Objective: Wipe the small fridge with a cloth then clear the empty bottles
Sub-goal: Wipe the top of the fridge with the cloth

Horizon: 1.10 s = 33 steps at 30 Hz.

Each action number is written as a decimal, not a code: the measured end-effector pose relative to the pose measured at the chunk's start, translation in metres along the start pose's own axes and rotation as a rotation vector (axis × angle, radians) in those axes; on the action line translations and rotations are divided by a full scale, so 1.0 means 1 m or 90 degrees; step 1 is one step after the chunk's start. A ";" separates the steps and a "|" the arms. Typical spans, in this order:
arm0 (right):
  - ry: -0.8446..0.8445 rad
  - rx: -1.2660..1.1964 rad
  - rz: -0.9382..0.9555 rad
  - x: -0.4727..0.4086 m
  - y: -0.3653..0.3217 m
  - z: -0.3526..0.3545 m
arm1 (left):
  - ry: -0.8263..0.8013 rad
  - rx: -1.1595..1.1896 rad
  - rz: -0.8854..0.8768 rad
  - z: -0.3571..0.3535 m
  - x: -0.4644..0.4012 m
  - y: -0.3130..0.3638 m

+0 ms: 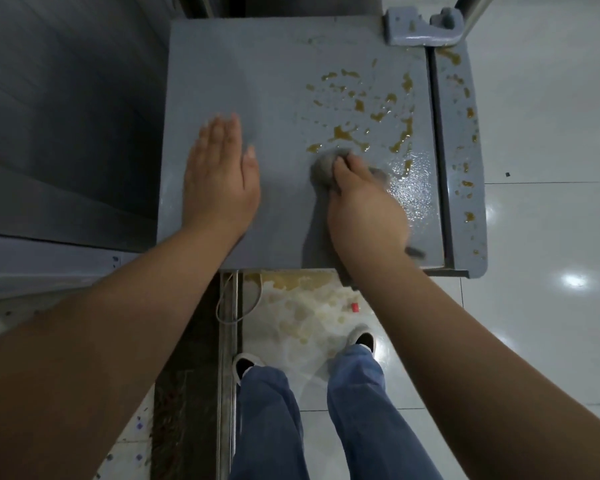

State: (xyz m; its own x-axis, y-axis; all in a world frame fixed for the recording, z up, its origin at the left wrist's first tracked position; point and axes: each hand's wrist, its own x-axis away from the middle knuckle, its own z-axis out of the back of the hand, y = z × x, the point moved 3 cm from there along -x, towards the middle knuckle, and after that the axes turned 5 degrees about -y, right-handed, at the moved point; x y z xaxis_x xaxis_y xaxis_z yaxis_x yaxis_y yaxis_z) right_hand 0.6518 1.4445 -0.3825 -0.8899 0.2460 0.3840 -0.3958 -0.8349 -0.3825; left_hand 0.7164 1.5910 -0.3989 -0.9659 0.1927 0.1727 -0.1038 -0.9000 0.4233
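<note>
I look straight down on the grey top of the small fridge. Brownish-yellow sticky stains spot its right half and the door edge strip. My right hand is shut on a bunched grey cloth and presses it on the top just below the stains. A wet, shiny patch lies to the right of that hand. My left hand rests flat on the fridge top's left half, fingers together, holding nothing. No bottles are in view.
A grey hinge bracket sits at the fridge's far right corner. Dark grey panels stand to the left. Below the fridge, the white tile floor carries a yellowish spill near my shoes, plus a small red item.
</note>
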 end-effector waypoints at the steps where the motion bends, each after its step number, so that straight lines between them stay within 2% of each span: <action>1: -0.013 -0.003 0.031 -0.003 -0.012 -0.005 | 0.005 -0.012 -0.007 -0.001 -0.006 0.002; 6: -0.103 0.062 0.141 0.015 -0.016 -0.010 | 0.017 -0.037 -0.017 -0.009 -0.014 0.004; 9: -0.047 0.054 0.095 0.006 0.000 0.006 | 0.003 -0.067 -0.014 -0.009 -0.014 0.004; 12: -0.018 0.029 0.021 -0.024 -0.013 0.005 | -0.004 -0.078 -0.018 -0.008 -0.014 0.007; 16: -0.015 -0.002 0.068 -0.033 -0.042 -0.006 | -0.015 -0.085 -0.006 -0.009 -0.016 0.004; 20: -0.061 0.029 0.131 -0.006 -0.023 -0.003 | -0.020 -0.084 -0.005 -0.008 -0.015 0.006; 24: -0.039 0.019 0.046 -0.008 -0.001 0.013 | -0.020 -0.080 -0.002 -0.008 -0.015 0.006; 27: 0.016 -0.005 0.011 -0.034 -0.016 0.013 | -0.010 -0.084 -0.001 -0.008 -0.015 0.006; 30: -0.001 -0.034 0.055 -0.048 -0.042 0.001 | -0.014 -0.093 0.001 -0.008 -0.016 0.006; 33: -0.063 -0.011 0.133 -0.030 -0.046 -0.008 | -0.023 -0.085 0.009 -0.007 -0.017 0.006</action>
State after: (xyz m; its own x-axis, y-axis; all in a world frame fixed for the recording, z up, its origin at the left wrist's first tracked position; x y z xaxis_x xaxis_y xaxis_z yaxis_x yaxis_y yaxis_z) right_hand 0.6949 1.4790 -0.3828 -0.9267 0.0188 0.3754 -0.2105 -0.8534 -0.4769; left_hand 0.7302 1.5795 -0.4056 -0.9584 0.1922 0.2109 -0.1239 -0.9462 0.2990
